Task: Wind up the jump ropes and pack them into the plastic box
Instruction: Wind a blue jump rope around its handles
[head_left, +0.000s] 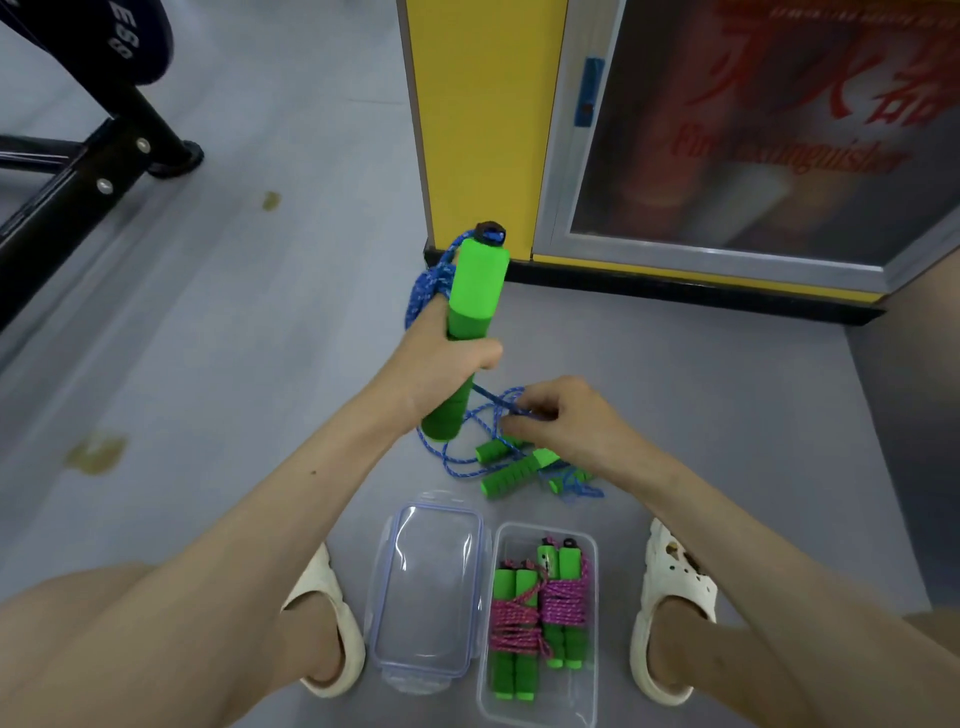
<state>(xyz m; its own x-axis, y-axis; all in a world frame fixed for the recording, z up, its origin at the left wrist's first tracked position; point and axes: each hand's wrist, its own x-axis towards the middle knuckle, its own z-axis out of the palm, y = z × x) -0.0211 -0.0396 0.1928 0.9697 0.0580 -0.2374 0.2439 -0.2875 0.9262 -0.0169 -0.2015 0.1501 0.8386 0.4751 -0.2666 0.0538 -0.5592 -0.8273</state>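
Note:
My left hand (441, 353) grips the green foam handles (475, 291) of a blue jump rope, held upright above the floor, with blue rope (431, 283) looped behind them. My right hand (556, 415) pinches a strand of the blue rope just right of the handles' lower end. Below it on the floor lie more green handles (511, 475) in loose blue rope. The clear plastic box (589, 545) stands between my feet and holds two wound ropes with pink and purple cord (540, 608).
The box's clear lid (431, 582) lies to its left. White sandals (670, 597) flank box and lid. A yellow pillar (478, 119) and a fire extinguisher cabinet (727, 130) stand ahead; a black equipment frame (88, 171) is at far left on the grey floor.

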